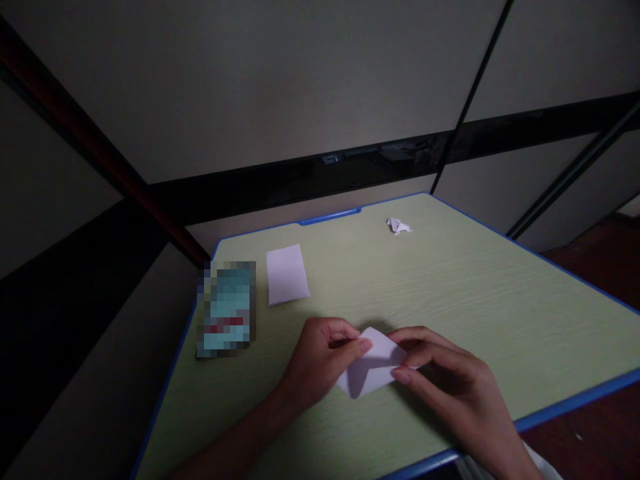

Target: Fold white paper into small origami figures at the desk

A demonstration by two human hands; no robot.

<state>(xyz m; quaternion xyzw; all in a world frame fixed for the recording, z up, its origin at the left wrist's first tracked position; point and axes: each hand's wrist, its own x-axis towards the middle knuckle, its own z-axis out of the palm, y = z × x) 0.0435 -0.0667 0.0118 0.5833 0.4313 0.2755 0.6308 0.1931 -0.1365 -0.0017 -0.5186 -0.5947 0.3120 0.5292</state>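
Observation:
Between my hands is a folded piece of white paper (377, 360), held just above the near part of the table and tilted. My left hand (325, 360) pinches its upper left side, thumb on top and the other fingers behind. At the right corner, my right hand (450, 373) grips the paper between thumb and fingers. A shadow falls across the paper's lower left. Farther back on the right lies a small folded white paper figure (399, 226), apart from both hands.
The pale wood-grain table (500, 300) has a blue edge and a blue handle (330, 217) at the back. A white paper sheet (288, 275) lies left of centre. Beside it is a blurred-out teal item (227, 310). Cabinet doors (300, 87) stand behind the table.

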